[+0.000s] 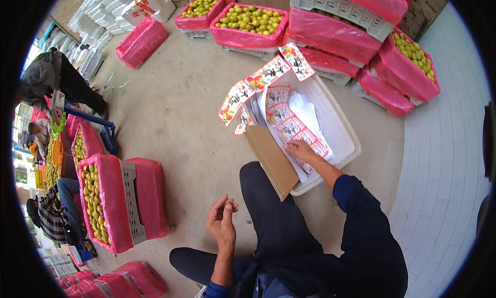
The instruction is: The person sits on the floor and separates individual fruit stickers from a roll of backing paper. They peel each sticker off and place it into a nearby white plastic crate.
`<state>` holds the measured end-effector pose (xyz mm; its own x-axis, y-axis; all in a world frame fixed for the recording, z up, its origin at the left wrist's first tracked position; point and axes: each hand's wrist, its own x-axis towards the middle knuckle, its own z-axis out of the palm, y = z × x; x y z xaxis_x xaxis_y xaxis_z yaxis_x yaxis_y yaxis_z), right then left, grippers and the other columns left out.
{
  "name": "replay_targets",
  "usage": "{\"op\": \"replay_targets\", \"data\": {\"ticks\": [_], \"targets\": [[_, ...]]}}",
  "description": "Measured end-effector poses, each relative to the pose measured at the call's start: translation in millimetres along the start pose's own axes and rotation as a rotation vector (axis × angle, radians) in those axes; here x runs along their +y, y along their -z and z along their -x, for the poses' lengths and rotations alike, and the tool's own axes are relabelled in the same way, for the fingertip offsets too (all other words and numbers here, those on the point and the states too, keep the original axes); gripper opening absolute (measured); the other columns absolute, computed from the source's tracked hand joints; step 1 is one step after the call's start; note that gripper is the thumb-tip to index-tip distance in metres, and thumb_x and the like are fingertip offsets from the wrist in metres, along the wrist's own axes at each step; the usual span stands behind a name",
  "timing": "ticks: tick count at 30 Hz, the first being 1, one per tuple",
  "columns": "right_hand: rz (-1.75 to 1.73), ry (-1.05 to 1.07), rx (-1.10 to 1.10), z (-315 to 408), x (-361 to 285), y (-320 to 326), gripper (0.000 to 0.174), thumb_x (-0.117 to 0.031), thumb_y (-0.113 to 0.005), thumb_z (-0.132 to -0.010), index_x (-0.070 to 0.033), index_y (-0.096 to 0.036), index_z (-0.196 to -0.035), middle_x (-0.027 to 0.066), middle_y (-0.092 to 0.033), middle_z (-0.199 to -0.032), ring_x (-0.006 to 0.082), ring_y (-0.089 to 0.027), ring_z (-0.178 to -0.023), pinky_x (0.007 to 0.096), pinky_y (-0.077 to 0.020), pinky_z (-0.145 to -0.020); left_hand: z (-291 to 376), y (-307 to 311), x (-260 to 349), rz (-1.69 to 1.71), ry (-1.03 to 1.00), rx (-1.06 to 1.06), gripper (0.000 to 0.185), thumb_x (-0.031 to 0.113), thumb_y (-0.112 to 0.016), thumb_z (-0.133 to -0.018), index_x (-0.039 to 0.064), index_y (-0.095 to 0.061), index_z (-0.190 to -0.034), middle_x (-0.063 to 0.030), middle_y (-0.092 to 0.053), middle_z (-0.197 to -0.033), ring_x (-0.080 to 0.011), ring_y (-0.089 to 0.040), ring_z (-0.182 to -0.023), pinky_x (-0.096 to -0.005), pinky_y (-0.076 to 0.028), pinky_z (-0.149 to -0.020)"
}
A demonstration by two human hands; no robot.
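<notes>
My right hand [301, 150] reaches into a white plastic tub [350, 137], its fingers on printed label sheets [288, 125]; whether they pinch a sheet I cannot tell. White paper [306, 112] lies beside the sheets. A strip of fruit-printed labels [257, 81] hangs over the tub's far left rim, and another label [297, 61] sits at its far corner. A piece of corrugated cardboard [270, 160] leans on the tub's near left side, by my knee. My left hand [224, 218] is raised above my lap, fingers loosely curled, holding nothing.
Crates lined with pink plastic and filled with green-yellow fruit stand at the back [250, 20], right [414, 55] and left [97, 205]. White foam boxes [112, 11] are stacked back left. Several people are at the left, one bending [58, 73]. A white wall [438, 143] bounds the right.
</notes>
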<state>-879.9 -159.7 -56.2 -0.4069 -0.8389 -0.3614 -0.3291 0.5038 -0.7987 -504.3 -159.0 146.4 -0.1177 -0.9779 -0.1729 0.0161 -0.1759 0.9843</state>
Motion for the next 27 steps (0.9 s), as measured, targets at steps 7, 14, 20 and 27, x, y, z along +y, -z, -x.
{"op": "replay_targets", "data": {"ticks": [7, 14, 20, 27], "targets": [[-0.086, 0.030, -0.060, 7.9, -3.1, -1.6, 0.035, -0.033, -0.075, -0.096, -0.001, -0.077, -0.111, 0.0141, -0.078, -0.099, 0.0219, -0.074, -0.094, 0.0351, -0.0569, -0.085, 0.9, -3.2, 1.0, -0.007, -0.012, -0.028, 0.026, 0.001, -0.063, -0.103, -0.006, -0.067, -0.128, -0.0149, -0.074, -0.108, -0.0191, -0.073, -0.092, -0.0322, -0.060, -0.082], [-0.016, -0.020, -0.144, -3.7, 9.6, 14.0, 0.058, -0.019, -0.079, -0.085, 0.004, -0.062, -0.135, 0.0160, -0.075, -0.107, 0.0215, -0.074, -0.099, 0.0342, -0.0578, -0.088, -5.4, -10.5, 1.9, -0.023, -0.050, -0.038, 0.026, 0.005, -0.066, -0.101, -0.006, -0.069, -0.125, -0.0147, -0.075, -0.105, -0.0203, -0.073, -0.087, -0.0337, -0.060, -0.077], [0.304, -0.016, -0.513, -16.5, 8.1, 38.4, 0.095, -0.031, -0.081, -0.072, 0.004, -0.045, -0.153, 0.0257, -0.057, -0.147, 0.0334, -0.057, -0.133, 0.0356, -0.0455, -0.111, -5.9, 2.5, 2.1, -0.024, -0.062, -0.034, 0.026, -0.001, -0.063, -0.102, -0.006, -0.068, -0.127, -0.0154, -0.075, -0.108, -0.0198, -0.073, -0.091, -0.0327, -0.061, -0.081], [0.321, -0.016, -0.384, -26.1, 27.7, 26.7, 0.040, -0.027, -0.077, -0.076, 0.003, -0.073, -0.101, 0.0226, -0.073, -0.090, 0.0327, -0.070, -0.085, 0.0447, -0.0531, -0.078, -4.3, -3.5, 1.3, -0.042, -0.029, -0.027, 0.026, -0.001, -0.063, -0.102, -0.007, -0.068, -0.126, -0.0160, -0.075, -0.106, -0.0201, -0.073, -0.090, -0.0331, -0.062, -0.080]]}}
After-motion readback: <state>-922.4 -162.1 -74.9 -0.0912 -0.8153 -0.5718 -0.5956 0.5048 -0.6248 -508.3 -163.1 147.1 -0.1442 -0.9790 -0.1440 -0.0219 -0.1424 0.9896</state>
